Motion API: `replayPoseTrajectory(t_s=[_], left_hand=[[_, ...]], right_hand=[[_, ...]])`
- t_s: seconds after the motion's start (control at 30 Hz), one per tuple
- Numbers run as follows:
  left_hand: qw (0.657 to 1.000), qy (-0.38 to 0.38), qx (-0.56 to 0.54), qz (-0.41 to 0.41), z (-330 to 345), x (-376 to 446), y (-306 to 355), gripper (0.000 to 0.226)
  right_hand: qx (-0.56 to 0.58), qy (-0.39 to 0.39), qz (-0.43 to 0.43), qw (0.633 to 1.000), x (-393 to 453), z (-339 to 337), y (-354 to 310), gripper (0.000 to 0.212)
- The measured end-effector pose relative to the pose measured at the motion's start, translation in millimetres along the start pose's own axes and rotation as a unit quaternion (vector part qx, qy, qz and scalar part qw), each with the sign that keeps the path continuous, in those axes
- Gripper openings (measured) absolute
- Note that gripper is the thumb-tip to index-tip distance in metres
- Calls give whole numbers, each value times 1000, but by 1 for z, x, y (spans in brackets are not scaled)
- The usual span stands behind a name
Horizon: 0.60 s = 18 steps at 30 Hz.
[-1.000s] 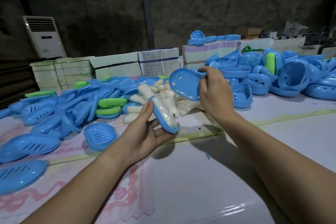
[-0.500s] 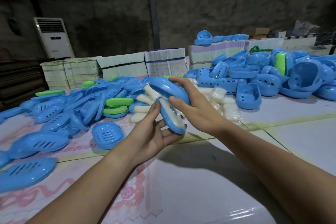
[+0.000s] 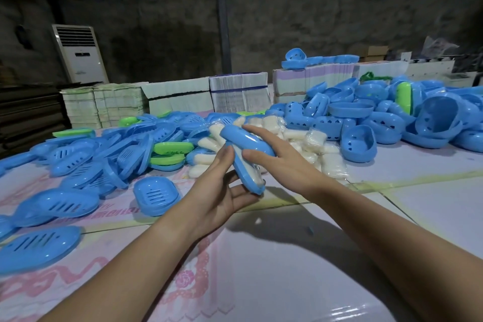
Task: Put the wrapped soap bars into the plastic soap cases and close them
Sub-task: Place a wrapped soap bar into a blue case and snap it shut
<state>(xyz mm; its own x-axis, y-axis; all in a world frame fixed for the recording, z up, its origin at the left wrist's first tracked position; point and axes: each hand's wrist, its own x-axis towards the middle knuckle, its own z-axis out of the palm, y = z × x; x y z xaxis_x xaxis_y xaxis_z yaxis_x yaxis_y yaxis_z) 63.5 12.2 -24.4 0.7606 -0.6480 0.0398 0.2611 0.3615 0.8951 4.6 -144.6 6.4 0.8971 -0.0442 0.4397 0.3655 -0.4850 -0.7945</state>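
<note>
— While I've got the left hand (image 3: 217, 188) cupped under the soap case (image 3: 247, 162), tell me what you read from the head view.

— Your left hand grips the case from below: thumb up along its left side, fingers curled under the lower end. The right hand (image 3: 282, 162) lies over the lid with fingers mostly straight, pressing flat rather than wrapping. I'd call that one open and pushing.

— And the soap?

— A wrapped soap bar (image 3: 254, 174) shows pale along the seam on the case's right side, so the lid isn't fully seated there. The case is held in the air, above the worktop (image 3: 274, 256), near its middle.

— Which way does it lie? That decides my squeeze.

— Its long axis runs from the far upper end, toward the back edge, down to the near lower end by your left fingertips, tilted and standing on its edge between the palms. The palms face each other across its thin side, so I judge the closing push goes right hand toward left, with the left as the anvil. Both are on it; the right is the one placed to drive.

— What's round about?

— Just behind the case, a heap of wrapped soap bars (image 3: 308, 141). Slotted blue trays (image 3: 86, 165) spread toward the left edge, deeper blue case halves (image 3: 392, 123) piled toward the right edge, a few green pieces (image 3: 172, 148) among them.
</note>
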Motion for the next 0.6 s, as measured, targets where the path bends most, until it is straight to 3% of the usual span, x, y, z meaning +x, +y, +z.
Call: replayPoseTrajectory(t_s=[0.33, 0.5, 0.6], left_hand=[[999, 46, 19, 16, 2, -2, 6, 44], [999, 34, 25, 14, 1, -4, 7, 52], [998, 30, 44, 19, 1, -6, 8, 54]], right_hand=[[49, -13, 52, 997, 1, 3, -4, 47], [50, -57, 96, 992, -1, 4, -9, 55], [29, -73, 113, 990, -2, 1, -10, 49]])
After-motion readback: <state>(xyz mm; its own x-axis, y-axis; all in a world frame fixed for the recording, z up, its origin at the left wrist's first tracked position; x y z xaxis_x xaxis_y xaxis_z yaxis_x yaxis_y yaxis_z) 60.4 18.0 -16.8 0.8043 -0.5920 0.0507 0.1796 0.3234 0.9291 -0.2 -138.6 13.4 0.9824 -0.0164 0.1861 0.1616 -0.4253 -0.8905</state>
